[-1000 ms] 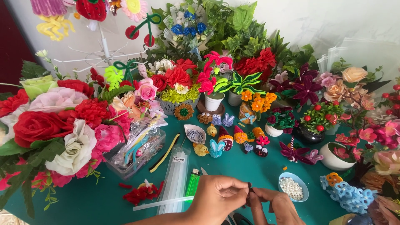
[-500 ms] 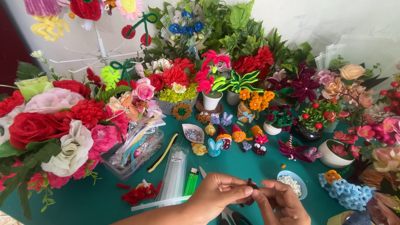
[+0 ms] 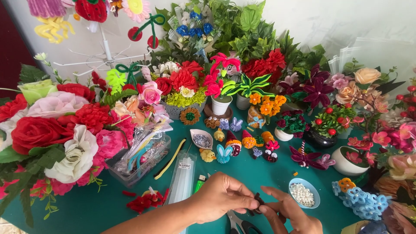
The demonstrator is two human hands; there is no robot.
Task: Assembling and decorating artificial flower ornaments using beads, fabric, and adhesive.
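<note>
Head view, looking down at a green table (image 3: 268, 173) crowded with craft flowers: at the lower centre of the frame the left hand (image 3: 223, 197) and the right hand (image 3: 288, 212) meet, both pinching a small dark piece (image 3: 258, 202) between thumb and fingertips, held just above the table where both hands can work it closely. What the piece is made of is too small to tell. Directly beneath the hands, at the bottom edge, lie scissors (image 3: 238, 225), kept within easy reach. To the right of the hands sits a small blue bowl of white beads (image 3: 303, 193). Left of the hands a clear packet of glue sticks (image 3: 182, 180) and a green lighter (image 3: 199, 184) lie side by side, and a yellow pipe cleaner (image 3: 171, 159) runs diagonally beside a clear plastic box (image 3: 138, 158) of coloured stems. Small finished figures, among them a blue bunny (image 3: 223, 153), stand in a cluster at the centre, with potted and bunched flowers ringing the work area.
</note>
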